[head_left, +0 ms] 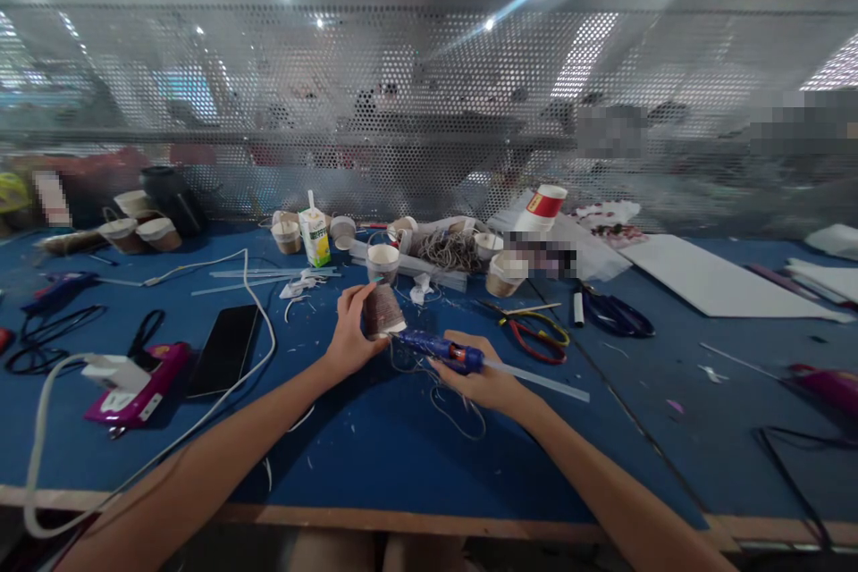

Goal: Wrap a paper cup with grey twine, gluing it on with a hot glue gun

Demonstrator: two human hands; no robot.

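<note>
My left hand (349, 335) is closed round a small paper cup (382, 311) wrapped in brown string, held just above the blue table (375, 456). My right hand (483, 382) grips a blue hot glue gun (439, 350) with a clear glue stick (542, 382) jutting out behind it to the right. The gun's nozzle points left and touches the lower edge of the cup. Loose string (449, 402) trails below both hands onto the table.
Several paper cups (383, 261), a juice carton (315, 235) and a string bundle (450, 250) sit behind. Scissors (536, 335) lie right, a phone (223, 349), white cable (261, 322) and pink glue gun (138, 384) left. White boards (717, 281) lie far right; a perforated metal screen (429, 107) backs the table.
</note>
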